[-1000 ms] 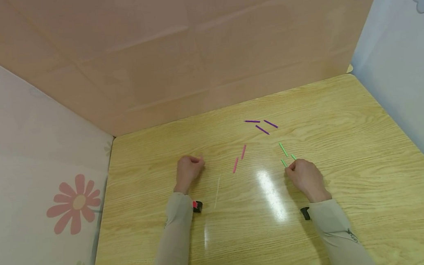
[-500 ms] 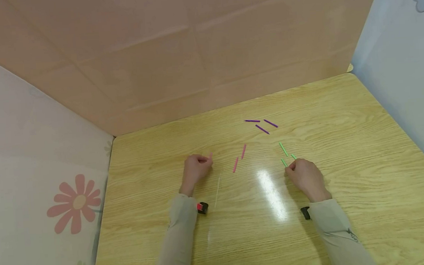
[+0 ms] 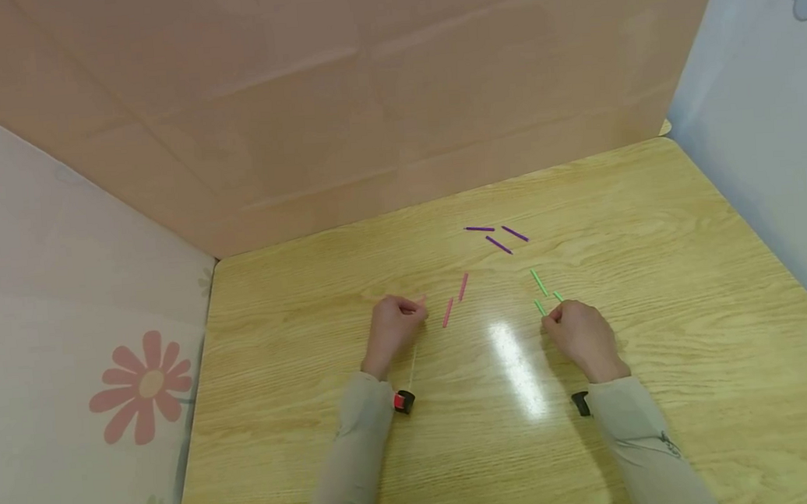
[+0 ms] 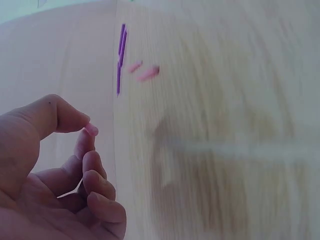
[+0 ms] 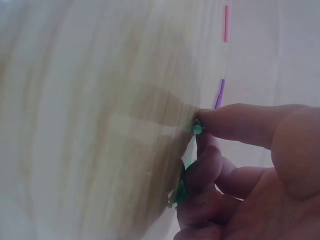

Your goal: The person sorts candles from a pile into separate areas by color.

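My left hand (image 3: 395, 327) is raised over the table, thumb and index finger pinching a short pink stick (image 4: 91, 129). Just to its right, two more pink sticks (image 3: 448, 313) lie slanted, nearly end to end. Further right, my right hand (image 3: 581, 337) rests low at the tabletop and pinches the near end of a green stick (image 5: 198, 129). Beyond its fingers a second green stick (image 3: 539, 282) lies in full view, while a third green stick (image 3: 558, 296) is partly hidden by the hand.
Behind the pink and green sticks lie three purple sticks (image 3: 499, 245). The wooden table (image 3: 294, 291) meets a brown panel (image 3: 395, 128) at the back and pale decorated panels on both sides. Light glares off the tabletop between the hands.
Carrying its pink stick, my left hand has moved right, closer to the two pink sticks on the table. The right hand has stayed in place.
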`<control>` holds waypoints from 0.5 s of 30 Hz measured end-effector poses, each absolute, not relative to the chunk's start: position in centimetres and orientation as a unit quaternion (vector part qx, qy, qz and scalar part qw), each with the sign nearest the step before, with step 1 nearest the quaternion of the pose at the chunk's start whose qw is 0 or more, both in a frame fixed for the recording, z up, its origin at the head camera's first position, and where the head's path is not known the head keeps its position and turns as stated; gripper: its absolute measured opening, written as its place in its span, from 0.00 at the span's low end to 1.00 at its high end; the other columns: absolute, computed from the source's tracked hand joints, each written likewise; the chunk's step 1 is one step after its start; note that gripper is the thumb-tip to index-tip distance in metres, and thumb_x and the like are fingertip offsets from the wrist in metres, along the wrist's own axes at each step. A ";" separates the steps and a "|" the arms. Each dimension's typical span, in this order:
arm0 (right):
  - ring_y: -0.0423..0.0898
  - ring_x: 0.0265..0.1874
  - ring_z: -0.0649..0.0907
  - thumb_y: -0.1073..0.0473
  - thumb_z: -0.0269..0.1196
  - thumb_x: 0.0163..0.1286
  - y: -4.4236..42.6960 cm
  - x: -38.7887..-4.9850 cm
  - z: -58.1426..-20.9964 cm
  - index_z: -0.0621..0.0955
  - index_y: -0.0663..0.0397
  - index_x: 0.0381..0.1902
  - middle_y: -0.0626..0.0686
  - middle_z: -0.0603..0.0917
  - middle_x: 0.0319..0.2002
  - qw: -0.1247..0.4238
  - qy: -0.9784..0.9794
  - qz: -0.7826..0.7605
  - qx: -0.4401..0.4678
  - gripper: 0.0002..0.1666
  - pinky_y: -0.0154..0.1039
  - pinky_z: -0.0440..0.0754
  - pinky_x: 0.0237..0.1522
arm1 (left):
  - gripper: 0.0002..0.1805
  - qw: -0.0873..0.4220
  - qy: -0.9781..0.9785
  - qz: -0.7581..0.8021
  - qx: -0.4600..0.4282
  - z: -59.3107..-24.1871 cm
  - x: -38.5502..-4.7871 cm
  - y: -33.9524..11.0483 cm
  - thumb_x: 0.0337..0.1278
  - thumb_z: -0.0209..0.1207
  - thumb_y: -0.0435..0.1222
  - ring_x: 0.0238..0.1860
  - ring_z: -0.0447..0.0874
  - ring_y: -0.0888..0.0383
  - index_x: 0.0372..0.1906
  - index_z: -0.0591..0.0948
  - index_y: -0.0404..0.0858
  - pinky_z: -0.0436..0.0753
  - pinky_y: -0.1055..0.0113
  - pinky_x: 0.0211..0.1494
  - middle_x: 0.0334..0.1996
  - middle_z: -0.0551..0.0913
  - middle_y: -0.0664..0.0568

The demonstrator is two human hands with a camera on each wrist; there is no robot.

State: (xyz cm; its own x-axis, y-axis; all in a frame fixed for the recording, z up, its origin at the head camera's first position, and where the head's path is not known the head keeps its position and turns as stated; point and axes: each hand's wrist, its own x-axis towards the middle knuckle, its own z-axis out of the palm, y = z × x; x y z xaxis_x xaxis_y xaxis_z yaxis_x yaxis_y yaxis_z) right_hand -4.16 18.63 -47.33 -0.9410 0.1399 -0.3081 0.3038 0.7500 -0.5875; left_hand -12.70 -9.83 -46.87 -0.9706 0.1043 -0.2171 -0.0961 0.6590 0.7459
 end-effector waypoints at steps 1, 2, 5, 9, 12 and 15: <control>0.42 0.13 0.70 0.58 0.50 0.69 18.6 -4.2 -47.3 0.81 0.71 0.41 0.53 0.79 0.20 0.122 0.927 -0.333 0.119 0.20 0.34 0.68 0.15 | 0.09 0.124 0.902 0.415 0.003 -46.9 -12.6 -9.6 0.50 0.62 0.39 0.27 0.77 0.59 0.28 0.87 0.38 0.75 0.69 0.31 0.29 0.85 0.50; 0.42 0.13 0.70 0.58 0.50 0.69 18.7 -4.2 -47.3 0.81 0.71 0.41 0.53 0.79 0.20 0.122 0.927 -0.334 0.119 0.20 0.34 0.68 0.15 | 0.09 0.126 0.902 0.414 0.005 -46.9 -12.4 -9.3 0.51 0.62 0.40 0.27 0.77 0.59 0.29 0.87 0.39 0.76 0.69 0.31 0.28 0.85 0.51; 0.42 0.13 0.70 0.58 0.50 0.69 18.7 -4.3 -47.3 0.81 0.71 0.41 0.53 0.79 0.21 0.123 0.926 -0.335 0.120 0.20 0.34 0.67 0.15 | 0.08 0.125 0.904 0.408 0.016 -47.0 -12.0 -8.5 0.51 0.61 0.39 0.25 0.77 0.59 0.28 0.87 0.38 0.76 0.68 0.30 0.27 0.85 0.50; 0.42 0.13 0.70 0.58 0.50 0.69 18.6 -4.2 -47.3 0.81 0.71 0.41 0.53 0.79 0.20 0.126 0.926 -0.336 0.121 0.20 0.33 0.67 0.14 | 0.08 0.124 0.906 0.405 0.019 -47.1 -11.5 -7.5 0.50 0.61 0.38 0.25 0.77 0.60 0.28 0.87 0.38 0.75 0.69 0.28 0.27 0.85 0.50; 0.42 0.13 0.70 0.58 0.50 0.69 18.7 -4.2 -47.3 0.81 0.71 0.41 0.53 0.79 0.20 0.126 0.926 -0.335 0.122 0.20 0.34 0.67 0.15 | 0.07 0.127 0.906 0.403 0.015 -47.0 -11.1 -6.7 0.48 0.63 0.38 0.25 0.77 0.60 0.28 0.87 0.38 0.75 0.69 0.28 0.27 0.85 0.51; 0.42 0.14 0.71 0.57 0.50 0.69 18.7 -4.2 -47.4 0.81 0.70 0.41 0.53 0.79 0.20 0.126 0.926 -0.334 0.124 0.20 0.35 0.68 0.15 | 0.07 0.128 0.911 0.392 0.017 -47.1 -10.7 -6.0 0.48 0.64 0.38 0.25 0.77 0.61 0.28 0.86 0.38 0.74 0.70 0.28 0.27 0.85 0.53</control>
State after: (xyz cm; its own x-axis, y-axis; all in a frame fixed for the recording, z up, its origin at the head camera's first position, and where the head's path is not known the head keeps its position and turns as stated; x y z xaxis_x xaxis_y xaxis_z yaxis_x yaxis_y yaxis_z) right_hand -4.25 18.71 -47.35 -0.9377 0.1458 -0.3152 0.3134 0.7466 -0.5868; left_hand -10.70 -6.04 -47.06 -0.9669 0.1308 -0.2192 -0.0692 0.6921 0.7185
